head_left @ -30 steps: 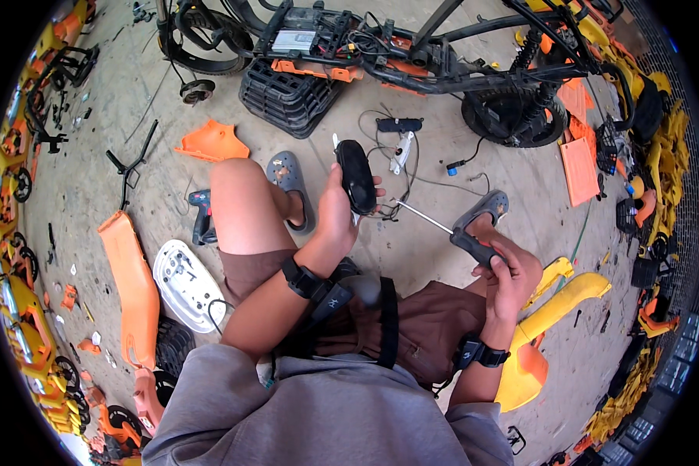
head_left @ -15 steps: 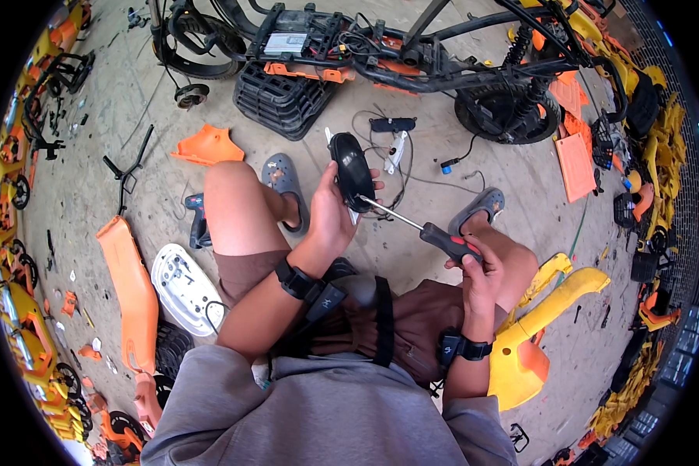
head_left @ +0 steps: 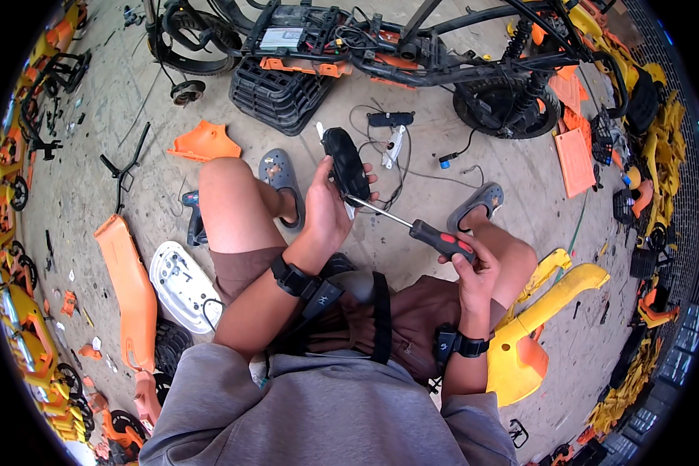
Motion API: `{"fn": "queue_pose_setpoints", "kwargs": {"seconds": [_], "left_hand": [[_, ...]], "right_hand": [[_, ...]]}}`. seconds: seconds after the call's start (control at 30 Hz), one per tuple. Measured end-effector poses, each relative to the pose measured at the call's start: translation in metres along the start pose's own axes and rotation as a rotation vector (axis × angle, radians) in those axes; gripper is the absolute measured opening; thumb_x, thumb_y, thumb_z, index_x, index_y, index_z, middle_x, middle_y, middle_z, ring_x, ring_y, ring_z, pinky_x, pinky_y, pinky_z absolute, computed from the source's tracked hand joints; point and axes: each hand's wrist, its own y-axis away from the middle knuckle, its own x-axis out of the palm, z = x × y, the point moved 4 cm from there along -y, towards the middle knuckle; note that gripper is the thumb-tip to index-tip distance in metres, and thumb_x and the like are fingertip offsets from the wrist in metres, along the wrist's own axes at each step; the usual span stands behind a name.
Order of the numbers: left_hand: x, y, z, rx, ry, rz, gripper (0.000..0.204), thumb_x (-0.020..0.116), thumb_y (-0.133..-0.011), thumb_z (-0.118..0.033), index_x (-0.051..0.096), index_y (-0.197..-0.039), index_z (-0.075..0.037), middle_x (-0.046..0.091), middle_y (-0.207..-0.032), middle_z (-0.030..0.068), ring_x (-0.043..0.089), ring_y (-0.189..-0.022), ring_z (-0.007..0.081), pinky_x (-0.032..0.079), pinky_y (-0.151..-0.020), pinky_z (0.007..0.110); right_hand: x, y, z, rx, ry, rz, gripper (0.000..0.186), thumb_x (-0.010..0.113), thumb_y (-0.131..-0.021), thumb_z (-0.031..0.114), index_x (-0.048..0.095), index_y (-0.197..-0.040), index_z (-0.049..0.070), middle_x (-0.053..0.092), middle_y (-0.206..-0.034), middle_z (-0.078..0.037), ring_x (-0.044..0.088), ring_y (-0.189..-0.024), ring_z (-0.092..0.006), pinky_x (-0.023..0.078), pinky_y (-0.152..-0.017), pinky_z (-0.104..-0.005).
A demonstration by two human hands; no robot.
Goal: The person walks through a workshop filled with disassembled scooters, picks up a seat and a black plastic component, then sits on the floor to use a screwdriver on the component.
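My left hand (head_left: 330,206) holds a black oval plastic part (head_left: 346,162) upright in front of me. My right hand (head_left: 470,264) grips a screwdriver (head_left: 431,237) by its red and black handle. The metal shaft slants up and left, and its tip touches the lower end of the black part. I sit on the concrete floor with both knees bent and grey clogs on my feet.
A stripped scooter frame (head_left: 380,39) with a rear wheel (head_left: 505,105) lies ahead. A black basket (head_left: 276,93) stands beside it. An orange panel (head_left: 128,283) and a white cover (head_left: 180,286) lie to my left, a yellow fender (head_left: 536,326) at my right. Piles of orange and yellow parts ring the floor.
My right hand has brought the screwdriver up and leftward, from beside my right knee to the black part. The left hand has kept the part nearly still.
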Motion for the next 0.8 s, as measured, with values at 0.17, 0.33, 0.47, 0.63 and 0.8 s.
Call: {"fn": "queue_pose_setpoints", "kwargs": {"seconds": [0.17, 0.33, 0.47, 0.63, 0.8], "left_hand": [[0.0005, 0.0001, 0.0009, -0.007, 0.021, -0.015, 0.049, 0.028, -0.099, -0.04, 0.048, -0.119, 0.001, 0.062, -0.109, 0.017, 0.059, -0.098, 0.0279, 0.05, -0.081, 0.042], [-0.0013, -0.0008, 0.0013, 0.001, 0.02, -0.019, 0.049, 0.029, -0.099, -0.04, 0.048, -0.118, 0.001, 0.062, -0.108, 0.0172, 0.06, -0.098, 0.0278, 0.05, -0.081, 0.042], [-0.0031, -0.0014, 0.0018, 0.008, 0.008, -0.022, 0.049, 0.029, -0.099, -0.04, 0.048, -0.118, 0.001, 0.062, -0.108, 0.0169, 0.06, -0.098, 0.0277, 0.05, -0.081, 0.042], [-0.0033, -0.0024, 0.0015, 0.039, -0.015, -0.009, 0.048, 0.029, -0.1, -0.041, 0.049, -0.117, -0.001, 0.062, -0.107, 0.0161, 0.06, -0.097, 0.0269, 0.05, -0.08, 0.043], [-0.0032, -0.0027, 0.0012, 0.052, -0.026, -0.008, 0.046, 0.03, -0.099, -0.041, 0.05, -0.117, -0.003, 0.063, -0.106, 0.0154, 0.061, -0.095, 0.0263, 0.05, -0.078, 0.042]], "right_hand": [[0.002, -0.0001, 0.0025, -0.013, 0.033, 0.008, 0.035, 0.066, -0.081, -0.006, 0.058, -0.114, -0.01, 0.065, -0.101, -0.017, 0.067, -0.079, -0.0205, 0.055, -0.074, -0.0291], [0.0043, -0.0007, 0.0053, -0.041, 0.047, 0.03, 0.035, 0.065, -0.08, -0.007, 0.058, -0.114, -0.01, 0.065, -0.104, -0.017, 0.066, -0.083, -0.0202, 0.054, -0.076, -0.0289], [0.0031, -0.0008, 0.0045, -0.031, 0.081, 0.049, 0.035, 0.066, -0.08, -0.007, 0.059, -0.113, -0.009, 0.064, -0.106, -0.018, 0.066, -0.084, -0.0196, 0.054, -0.077, -0.0285], [0.0045, 0.0, 0.004, -0.042, 0.076, 0.057, 0.035, 0.066, -0.079, -0.007, 0.059, -0.114, -0.009, 0.064, -0.107, -0.018, 0.064, -0.09, -0.0191, 0.053, -0.079, -0.0283], [0.0031, 0.0, 0.0028, -0.034, 0.078, 0.05, 0.035, 0.066, -0.079, -0.007, 0.059, -0.113, -0.009, 0.064, -0.108, -0.018, 0.064, -0.091, -0.0194, 0.054, -0.079, -0.0286]]}}
